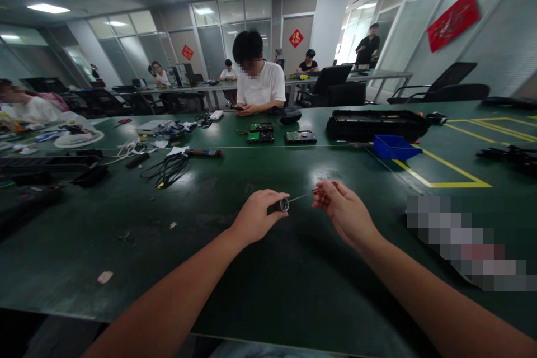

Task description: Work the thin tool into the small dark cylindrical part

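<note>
My left hand is closed in a pinch on a small round metal ring, thumb below and index finger above, its opening facing me. From the ring a thin straight strand, a wire or a slim rod, stretches toward my right hand. The right thumb and fingers pinch something small and coppery at the strand's end, mostly hidden by the fingers. Both hands are held over the green tabletop.
Beyond my hands lie circuit boards, a hard drive, a blue bin and a long black housing. Black cables and a screwdriver-like tool are on the left. A person sits opposite. A blurred-out flat object lies at right.
</note>
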`<state>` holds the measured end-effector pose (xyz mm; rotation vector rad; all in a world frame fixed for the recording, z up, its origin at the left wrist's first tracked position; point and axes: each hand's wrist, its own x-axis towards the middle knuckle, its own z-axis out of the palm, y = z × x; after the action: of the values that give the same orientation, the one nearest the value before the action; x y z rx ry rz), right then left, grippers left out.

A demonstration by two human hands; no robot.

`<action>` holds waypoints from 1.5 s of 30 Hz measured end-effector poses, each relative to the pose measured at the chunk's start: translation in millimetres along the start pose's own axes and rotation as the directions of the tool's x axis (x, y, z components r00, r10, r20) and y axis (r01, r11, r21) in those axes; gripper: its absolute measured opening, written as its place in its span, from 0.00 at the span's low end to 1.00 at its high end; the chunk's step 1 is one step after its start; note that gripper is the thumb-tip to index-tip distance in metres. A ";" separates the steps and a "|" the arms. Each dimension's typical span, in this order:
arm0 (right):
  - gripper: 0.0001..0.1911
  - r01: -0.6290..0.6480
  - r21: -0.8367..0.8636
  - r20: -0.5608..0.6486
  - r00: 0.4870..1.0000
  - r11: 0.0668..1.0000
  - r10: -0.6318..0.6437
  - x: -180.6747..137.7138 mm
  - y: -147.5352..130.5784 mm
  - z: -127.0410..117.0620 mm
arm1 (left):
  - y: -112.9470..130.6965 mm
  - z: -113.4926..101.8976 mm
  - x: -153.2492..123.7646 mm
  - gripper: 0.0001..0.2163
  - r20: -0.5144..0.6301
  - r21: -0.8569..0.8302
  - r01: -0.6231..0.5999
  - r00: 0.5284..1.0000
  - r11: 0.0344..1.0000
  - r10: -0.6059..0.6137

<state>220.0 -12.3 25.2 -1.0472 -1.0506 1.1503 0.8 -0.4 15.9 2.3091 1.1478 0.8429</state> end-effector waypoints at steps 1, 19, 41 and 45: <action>0.17 0.010 -0.012 -0.003 1.000 1.000 -0.010 -0.4 0.3 0.4 | 0.3 0.1 -0.1 0.20 0.002 -0.002 0.000 1.000 1.000 0.000; 0.15 0.163 -0.250 0.057 0.986 0.954 -0.154 -9.4 -7.6 2.1 | 4.0 -0.8 -0.8 0.18 -0.002 -0.037 0.020 1.000 0.999 -0.020; 0.14 0.268 -0.472 0.219 0.958 0.840 -0.183 -16.0 -16.4 -0.3 | 1.6 1.5 -1.3 0.19 0.062 -0.044 0.096 0.994 0.994 -0.093; 0.13 0.236 -0.420 0.162 0.970 0.876 -0.183 -14.8 -13.8 1.6 | 1.9 1.0 -1.3 0.20 0.068 -0.025 0.098 0.993 0.995 -0.096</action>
<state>219.4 -28.4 37.7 -1.1854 -1.5264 0.8209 1.9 -2.6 15.9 2.2219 1.2011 0.7360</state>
